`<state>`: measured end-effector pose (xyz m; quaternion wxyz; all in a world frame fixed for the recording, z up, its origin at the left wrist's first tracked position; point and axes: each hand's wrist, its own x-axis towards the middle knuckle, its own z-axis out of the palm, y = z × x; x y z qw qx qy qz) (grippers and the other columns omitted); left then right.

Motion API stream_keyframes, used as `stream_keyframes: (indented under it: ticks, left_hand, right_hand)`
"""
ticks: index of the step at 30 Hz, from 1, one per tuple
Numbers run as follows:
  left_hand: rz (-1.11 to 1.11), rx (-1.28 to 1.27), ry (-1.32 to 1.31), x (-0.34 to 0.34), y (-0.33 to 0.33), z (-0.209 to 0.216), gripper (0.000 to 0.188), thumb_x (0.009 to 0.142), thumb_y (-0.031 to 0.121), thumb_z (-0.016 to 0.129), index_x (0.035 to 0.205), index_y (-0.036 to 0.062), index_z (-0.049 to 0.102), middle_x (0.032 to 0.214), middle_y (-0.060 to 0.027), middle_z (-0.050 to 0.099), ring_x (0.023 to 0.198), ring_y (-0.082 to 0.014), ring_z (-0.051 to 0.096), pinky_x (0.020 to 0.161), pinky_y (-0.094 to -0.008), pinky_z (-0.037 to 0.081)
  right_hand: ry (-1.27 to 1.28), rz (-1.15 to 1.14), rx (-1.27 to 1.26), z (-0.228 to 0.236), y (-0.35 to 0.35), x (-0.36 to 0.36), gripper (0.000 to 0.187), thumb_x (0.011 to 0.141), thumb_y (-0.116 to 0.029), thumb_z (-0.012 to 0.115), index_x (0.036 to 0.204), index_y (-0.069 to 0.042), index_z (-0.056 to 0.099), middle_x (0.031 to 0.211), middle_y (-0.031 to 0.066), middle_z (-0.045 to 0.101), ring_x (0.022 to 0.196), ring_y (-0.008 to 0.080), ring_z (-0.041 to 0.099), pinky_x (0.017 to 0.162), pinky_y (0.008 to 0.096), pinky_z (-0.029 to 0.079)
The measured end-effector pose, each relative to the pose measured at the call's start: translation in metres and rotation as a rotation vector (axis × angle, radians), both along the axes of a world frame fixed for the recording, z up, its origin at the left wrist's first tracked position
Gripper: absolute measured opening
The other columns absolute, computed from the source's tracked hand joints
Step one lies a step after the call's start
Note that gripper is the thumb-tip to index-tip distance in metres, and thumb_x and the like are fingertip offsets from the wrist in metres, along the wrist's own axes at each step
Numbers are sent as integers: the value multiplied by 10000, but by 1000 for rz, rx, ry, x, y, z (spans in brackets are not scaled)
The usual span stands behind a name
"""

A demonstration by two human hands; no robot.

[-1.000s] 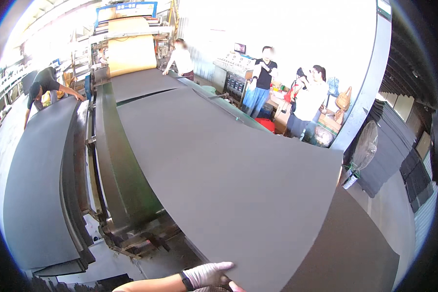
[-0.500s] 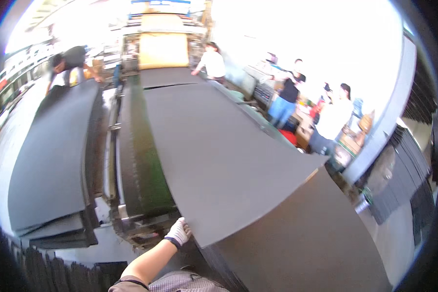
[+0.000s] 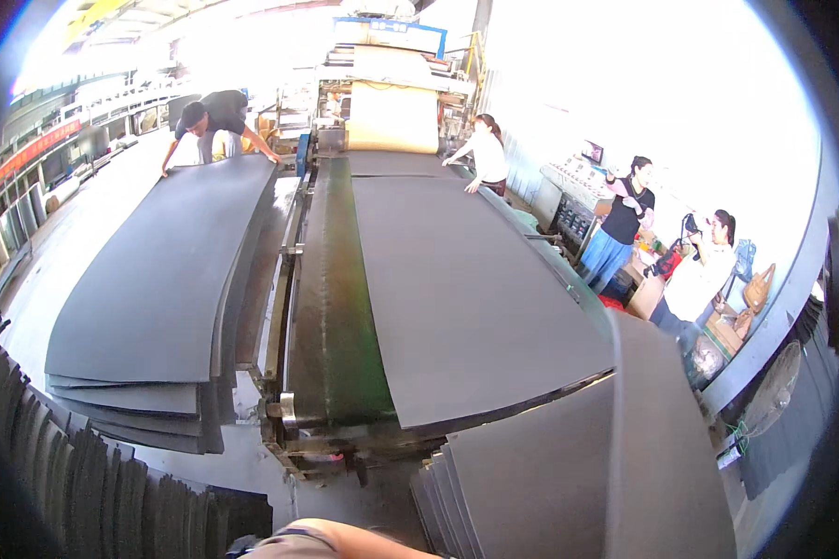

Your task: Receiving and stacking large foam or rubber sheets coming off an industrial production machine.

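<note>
Neither of my hands is in view. My bare left forearm [image 3: 364, 538] crosses the lower edge, with its hand hidden below the picture. Ahead, a wide dark grey sheet [image 3: 485, 289] lies flat on the conveyor belt [image 3: 336, 307], its near edge at the belt's end. Nearer to me is a pile of similar sheets [image 3: 531, 456], edges fanned at the left. At its right a blurred grey sheet [image 3: 667, 438] stands out, curved and raised; what holds it cannot be seen.
Left of the conveyor, a co-worker [image 3: 219, 116] bends over a sheet stack [image 3: 158, 279]. Another co-worker [image 3: 487, 158] reaches toward the belt beside the machine [image 3: 391, 70]. Two people [image 3: 625, 224] stand at the right. Dark sheets [image 3: 93, 475] stand on edge at lower left.
My gloved left hand, earlier at the near left corner of a grey sheet, has dropped out of view. The sheet's edge no longer overhangs the near pile. The scene has shifted rightward.
</note>
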<state>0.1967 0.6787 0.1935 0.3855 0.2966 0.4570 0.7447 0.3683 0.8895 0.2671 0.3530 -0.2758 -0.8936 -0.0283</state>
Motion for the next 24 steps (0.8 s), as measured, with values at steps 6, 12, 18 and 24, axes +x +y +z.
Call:
stream_keyframes:
  ticks: [6,12,18,24]
  left_hand:
    - [188,-112,-175,-24,37,-16,483,919,287,675,1307,28,554,1154,-93,656,1092,-211,585,927,-389,490]
    - [555,-147,-223,-87,-24,29,559,909,450,637,1273,28,595,1126,-83,654,977,-167,621,631,-308,559]
    - [925,-328,-295,-138,-125,35,357,820,382,711,914,38,733,875,-50,672,791,-196,604,662,-374,502]
    - [1383,93,-688,-187,-266,-42,252,821,190,683,1025,43,674,1027,-130,689,986,-288,624,885,-442,503]
  right_hand:
    - [-183,352,-152,-75,-26,20,244,852,-210,728,1013,-27,710,991,142,693,960,280,641,888,453,502]
    - [-41,188,-605,-110,4,11,297,867,-213,704,1088,-20,659,1050,138,670,1000,279,624,901,443,502]
    - [360,152,-1457,-135,18,4,354,882,-216,679,1163,-13,608,1109,133,647,1040,278,607,913,434,503]
    - [609,232,-2096,-169,14,-6,413,897,-220,654,1238,-7,557,1169,128,624,1080,277,590,926,424,504]
